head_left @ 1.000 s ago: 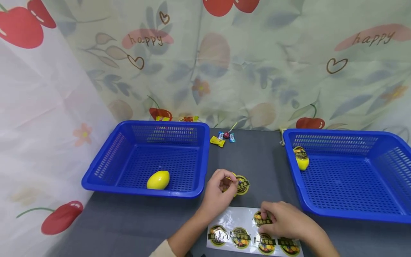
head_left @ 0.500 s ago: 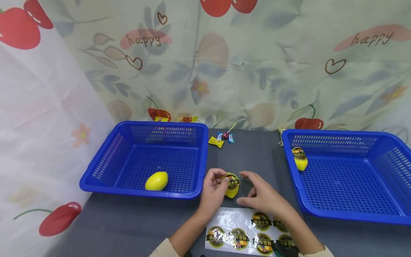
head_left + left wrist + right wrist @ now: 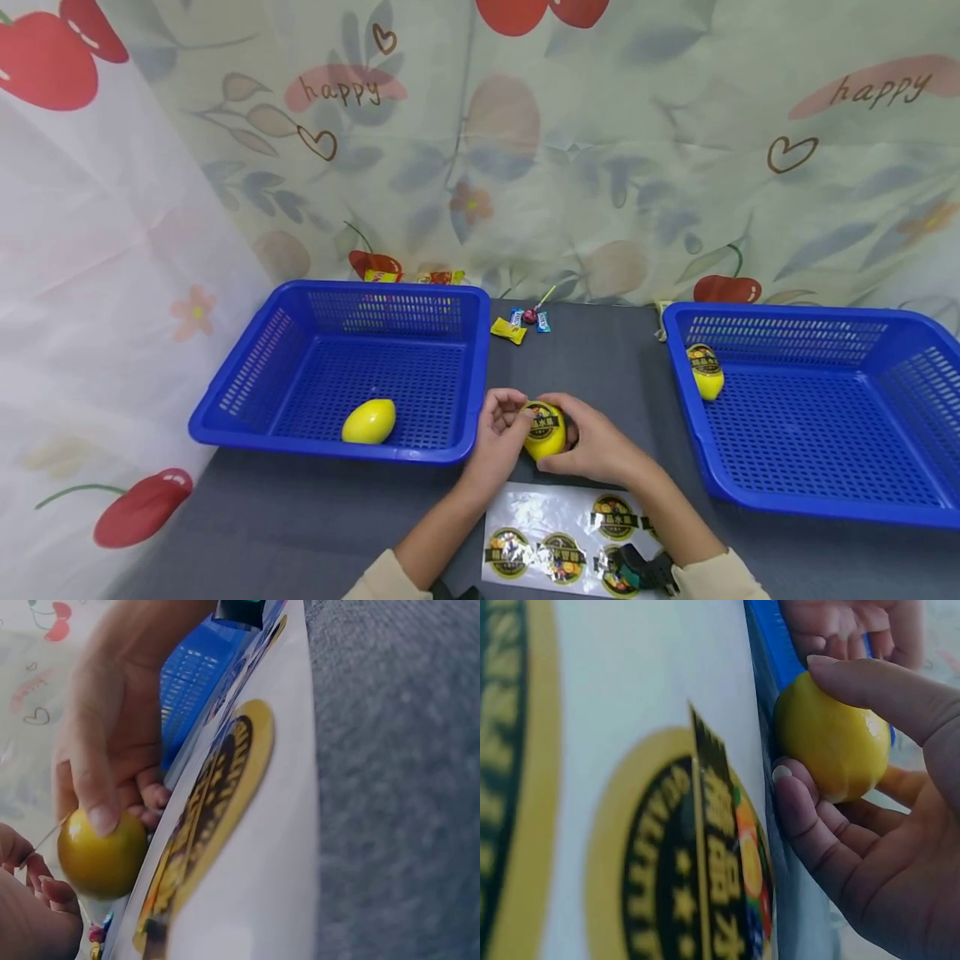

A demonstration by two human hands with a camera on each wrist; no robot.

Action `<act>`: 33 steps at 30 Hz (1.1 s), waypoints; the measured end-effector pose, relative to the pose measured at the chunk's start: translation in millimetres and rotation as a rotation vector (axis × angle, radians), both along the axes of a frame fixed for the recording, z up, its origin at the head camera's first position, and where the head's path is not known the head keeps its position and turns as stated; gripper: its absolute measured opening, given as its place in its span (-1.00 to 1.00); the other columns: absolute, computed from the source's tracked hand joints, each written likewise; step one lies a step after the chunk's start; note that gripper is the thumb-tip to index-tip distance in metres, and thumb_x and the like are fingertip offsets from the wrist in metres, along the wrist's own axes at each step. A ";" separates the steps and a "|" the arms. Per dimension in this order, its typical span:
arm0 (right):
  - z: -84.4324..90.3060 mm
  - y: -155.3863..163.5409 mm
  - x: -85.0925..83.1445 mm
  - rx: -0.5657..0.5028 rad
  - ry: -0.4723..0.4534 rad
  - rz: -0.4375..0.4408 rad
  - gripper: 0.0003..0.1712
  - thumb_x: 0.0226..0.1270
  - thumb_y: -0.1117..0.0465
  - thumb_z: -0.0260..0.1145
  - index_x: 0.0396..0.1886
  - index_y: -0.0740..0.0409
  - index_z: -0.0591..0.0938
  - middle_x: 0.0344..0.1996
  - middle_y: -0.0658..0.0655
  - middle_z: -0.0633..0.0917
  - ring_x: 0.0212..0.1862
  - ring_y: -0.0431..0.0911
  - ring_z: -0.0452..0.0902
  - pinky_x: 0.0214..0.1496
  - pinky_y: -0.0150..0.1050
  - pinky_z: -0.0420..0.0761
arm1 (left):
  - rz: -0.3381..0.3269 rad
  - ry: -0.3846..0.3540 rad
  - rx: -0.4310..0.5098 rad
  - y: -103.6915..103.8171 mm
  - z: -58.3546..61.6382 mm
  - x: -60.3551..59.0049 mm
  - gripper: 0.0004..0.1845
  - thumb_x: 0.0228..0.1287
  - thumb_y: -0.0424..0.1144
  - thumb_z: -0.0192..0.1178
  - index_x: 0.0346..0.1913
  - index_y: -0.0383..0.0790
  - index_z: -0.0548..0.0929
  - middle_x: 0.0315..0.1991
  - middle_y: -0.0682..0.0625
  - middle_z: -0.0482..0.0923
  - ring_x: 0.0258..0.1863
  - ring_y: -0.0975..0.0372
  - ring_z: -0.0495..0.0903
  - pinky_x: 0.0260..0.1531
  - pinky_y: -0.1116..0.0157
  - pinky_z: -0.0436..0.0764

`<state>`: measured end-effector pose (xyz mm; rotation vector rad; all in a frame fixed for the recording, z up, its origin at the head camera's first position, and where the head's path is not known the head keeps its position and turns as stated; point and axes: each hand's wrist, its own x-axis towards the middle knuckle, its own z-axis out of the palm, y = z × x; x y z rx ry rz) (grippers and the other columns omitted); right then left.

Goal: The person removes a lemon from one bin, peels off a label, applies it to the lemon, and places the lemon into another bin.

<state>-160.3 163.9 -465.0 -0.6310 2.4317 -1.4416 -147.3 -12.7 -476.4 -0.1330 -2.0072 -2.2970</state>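
Note:
My right hand (image 3: pixel 600 442) grips a yellow lemon (image 3: pixel 832 739) just above the sticker sheet, thumb on one side and fingers curled round the other. Between thumb and finger, my left hand (image 3: pixel 498 437) pinches the edge of a round black-and-gold fruit sticker (image 3: pixel 543 422). In the head view that sticker lies over the lemon's face; the left wrist view shows it edge-on, running from the left fingers to the lemon (image 3: pixel 101 855). How much of it sticks is hidden. Below the hands lies a white sheet (image 3: pixel 536 504) with several such stickers, partly covered by the right wrist.
A blue basket (image 3: pixel 337 452) at left contains a plain lemon (image 3: pixel 369 421). Another blue basket (image 3: pixel 825 504) at right contains a lemon with a sticker (image 3: pixel 706 372). Wrapped candies (image 3: pixel 508 331) and a lollipop (image 3: pixel 530 316) lie near the back curtain (image 3: pixel 570 167).
My right hand has left the sticker sheet, moved up and left, and closed round the lemon. The left hand has shifted slightly, bringing the sticker from beside the lemon to over its face.

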 end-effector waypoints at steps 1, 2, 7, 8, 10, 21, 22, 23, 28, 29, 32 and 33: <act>0.3 1.2 0.9 0.004 0.006 -0.007 -0.10 -0.03 0.22 0.65 0.34 0.15 0.44 -0.07 0.16 0.59 -0.36 -0.04 0.53 -0.35 -0.24 0.59 | 0.002 -0.003 -0.007 -0.2 -0.2 -0.7 -0.83 0.35 -0.46 0.19 -0.04 -0.38 0.52 -0.16 -0.15 0.56 -0.25 0.21 0.54 -0.17 0.41 0.52; 0.4 2.6 1.8 0.005 0.010 -0.014 -0.10 -0.04 0.23 0.65 0.34 0.15 0.44 -0.07 0.16 0.59 -0.36 -0.04 0.51 -0.36 -0.25 0.58 | 0.003 -0.004 -0.013 -0.4 -0.4 -1.3 -0.82 0.35 -0.46 0.20 -0.04 -0.38 0.52 -0.15 -0.15 0.57 -0.24 0.21 0.54 -0.16 0.41 0.52; -0.1 7.3 5.8 -0.006 0.005 -0.017 -0.08 -0.06 0.26 0.65 0.34 0.17 0.43 -0.09 0.16 0.59 -0.41 -0.04 0.50 -0.37 -0.26 0.58 | 0.008 0.005 -0.042 -1.4 -1.4 -3.2 -0.84 0.34 -0.45 0.21 -0.05 -0.37 0.57 -0.15 -0.14 0.59 -0.23 0.22 0.54 -0.15 0.42 0.51; -0.1 7.5 6.2 -0.008 0.008 -0.014 -0.08 -0.06 0.25 0.65 0.35 0.17 0.43 -0.08 0.16 0.58 -0.41 -0.05 0.50 -0.37 -0.26 0.58 | 0.005 0.007 -0.045 -1.7 -1.7 -3.3 -0.85 0.35 -0.45 0.20 -0.07 -0.38 0.58 -0.15 -0.14 0.58 -0.24 0.23 0.53 -0.17 0.42 0.51; 0.0 7.5 6.5 -0.007 0.016 -0.006 -0.07 -0.05 0.24 0.65 0.35 0.17 0.42 -0.07 0.16 0.58 -0.43 -0.06 0.49 -0.38 -0.27 0.57 | -0.001 0.016 -0.052 -2.1 -2.0 -3.5 -0.87 0.35 -0.46 0.18 -0.09 -0.40 0.61 -0.18 -0.15 0.59 -0.30 0.27 0.52 -0.23 0.44 0.50; 0.1 7.5 7.0 0.010 0.039 0.028 -0.09 0.03 0.26 0.60 0.40 0.13 0.39 0.15 0.23 0.49 -0.28 -0.05 0.51 -0.29 -0.25 0.60 | -0.077 0.117 -0.148 -1.6 -4.2 -6.7 -0.76 0.22 -0.37 0.37 -0.08 -0.38 0.64 -0.16 -0.21 0.62 -0.46 0.28 0.54 -0.45 0.47 0.52; 0.3 7.4 7.1 0.012 0.038 0.032 -0.08 0.03 0.27 0.59 0.41 0.12 0.39 0.16 0.23 0.49 -0.26 -0.05 0.51 -0.28 -0.24 0.61 | -0.082 0.123 -0.163 -1.7 -4.2 -6.7 -0.74 0.21 -0.35 0.39 -0.08 -0.37 0.64 -0.16 -0.20 0.62 -0.46 0.27 0.54 -0.45 0.46 0.53; 0.7 7.1 7.4 0.017 0.035 0.034 -0.08 0.04 0.28 0.59 0.42 0.10 0.38 0.16 0.23 0.48 -0.26 -0.04 0.51 -0.27 -0.23 0.61 | -0.086 0.128 -0.177 -1.7 -4.2 -6.6 -0.73 0.20 -0.33 0.40 -0.07 -0.35 0.64 -0.15 -0.19 0.61 -0.44 0.26 0.55 -0.43 0.45 0.54; 2.6 5.4 8.5 0.053 0.033 0.030 -0.06 0.04 0.29 0.57 0.45 0.05 0.36 0.15 0.20 0.47 -0.24 -0.03 0.50 -0.26 -0.22 0.61 | -0.088 0.117 -0.240 -1.9 -2.9 -6.5 -0.67 0.15 -0.27 0.44 -0.06 -0.30 0.64 -0.15 -0.15 0.58 -0.40 0.24 0.55 -0.38 0.43 0.56; 2.6 5.1 8.6 0.060 0.035 0.027 -0.06 0.04 0.28 0.57 0.44 0.05 0.37 0.15 0.20 0.47 -0.23 -0.03 0.50 -0.25 -0.22 0.60 | -0.086 0.113 -0.251 -1.9 -2.5 -6.5 -0.67 0.14 -0.26 0.45 -0.06 -0.29 0.64 -0.15 -0.15 0.57 -0.39 0.24 0.54 -0.37 0.42 0.56; 2.3 4.5 8.6 0.065 0.046 0.025 -0.06 0.03 0.27 0.59 0.44 0.07 0.37 0.16 0.21 0.47 -0.21 -0.04 0.49 -0.24 -0.22 0.60 | -0.079 0.106 -0.272 -1.4 -1.6 -6.7 -0.66 0.12 -0.27 0.46 -0.06 -0.28 0.64 -0.16 -0.17 0.56 -0.40 0.26 0.53 -0.37 0.42 0.56; 2.1 4.4 8.6 0.064 0.051 0.024 -0.06 0.03 0.27 0.59 0.44 0.08 0.38 0.16 0.22 0.48 -0.21 -0.04 0.49 -0.23 -0.23 0.60 | -0.075 0.107 -0.279 -1.0 -1.1 -6.7 -0.66 0.11 -0.28 0.46 -0.06 -0.28 0.64 -0.17 -0.17 0.55 -0.41 0.26 0.52 -0.37 0.42 0.55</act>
